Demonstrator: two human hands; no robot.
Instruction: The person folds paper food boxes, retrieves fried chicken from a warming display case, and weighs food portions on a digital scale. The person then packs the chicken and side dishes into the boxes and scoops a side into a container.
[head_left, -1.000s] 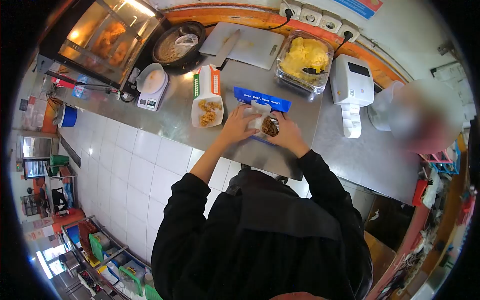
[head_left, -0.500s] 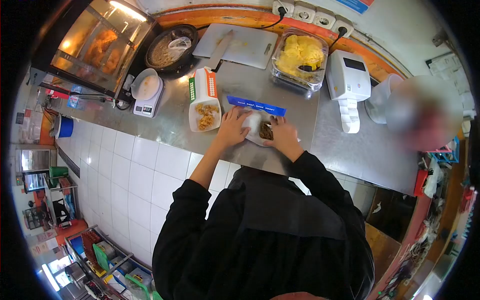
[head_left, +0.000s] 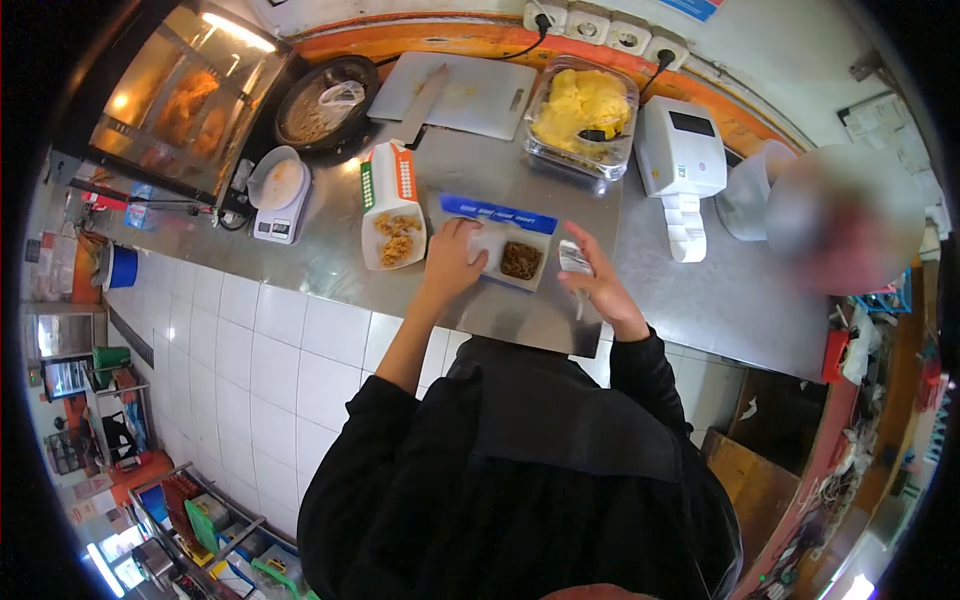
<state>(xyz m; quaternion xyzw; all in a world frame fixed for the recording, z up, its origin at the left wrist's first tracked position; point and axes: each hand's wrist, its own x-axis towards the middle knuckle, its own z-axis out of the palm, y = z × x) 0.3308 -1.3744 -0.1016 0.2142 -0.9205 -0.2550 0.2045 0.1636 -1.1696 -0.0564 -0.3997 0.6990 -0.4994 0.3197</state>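
Note:
A blue and white box (head_left: 500, 215) lies open on the steel counter (head_left: 480, 165), its blue flap toward the back. In its right part is a square of dark brown food (head_left: 520, 260); something white (head_left: 487, 245) fills the left part. My left hand (head_left: 455, 260) rests at the box's left side, fingers on its edge. Just right of the box, my right hand (head_left: 605, 283) is raised, holding a small white printed slip (head_left: 574, 257) between thumb and fingers. To the left stands an open paper box (head_left: 393, 190) with fried pieces (head_left: 398, 238) inside.
Behind are a cutting board (head_left: 485, 95) with a knife (head_left: 425, 100), a dark mortar (head_left: 325, 105) and a tub of yellow food (head_left: 583, 110). A label printer (head_left: 682, 150) stands right, a scale (head_left: 280, 215) left beside a heated display cabinet (head_left: 180, 100).
My right hand has moved right, away from the box, and now holds the white slip. The brown food is fully uncovered. The whole view has shifted slightly.

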